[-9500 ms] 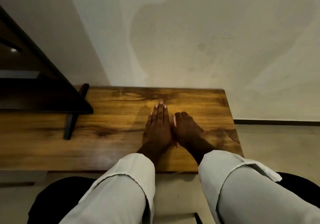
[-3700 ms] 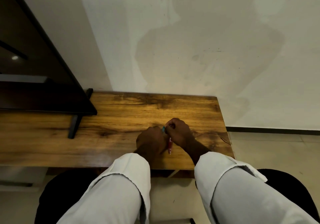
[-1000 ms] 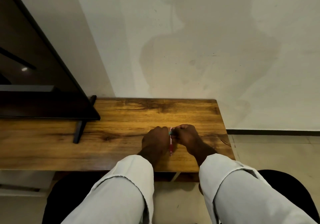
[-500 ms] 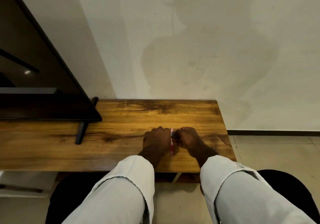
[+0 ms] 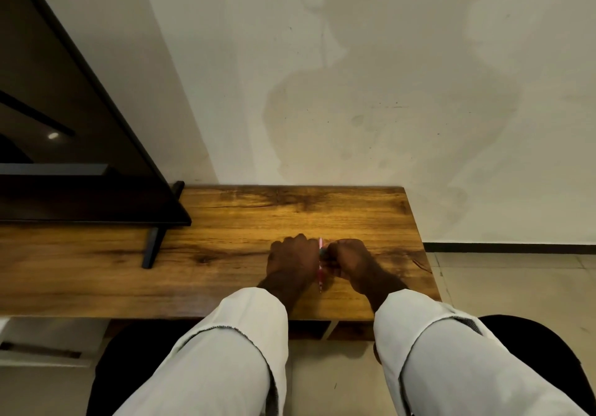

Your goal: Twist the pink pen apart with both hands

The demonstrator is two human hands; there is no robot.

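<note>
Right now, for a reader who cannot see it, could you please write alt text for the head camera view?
Two hands in pale sleeves meet over a wooden table, both curled round a thin pink pen: the left hand and the right hand close together. A dark flat screen on a black stand is at the left, a stained pale wall behind.

Left hand (image 5: 292, 262) and right hand (image 5: 350, 259) side by side, fingers curled
</note>
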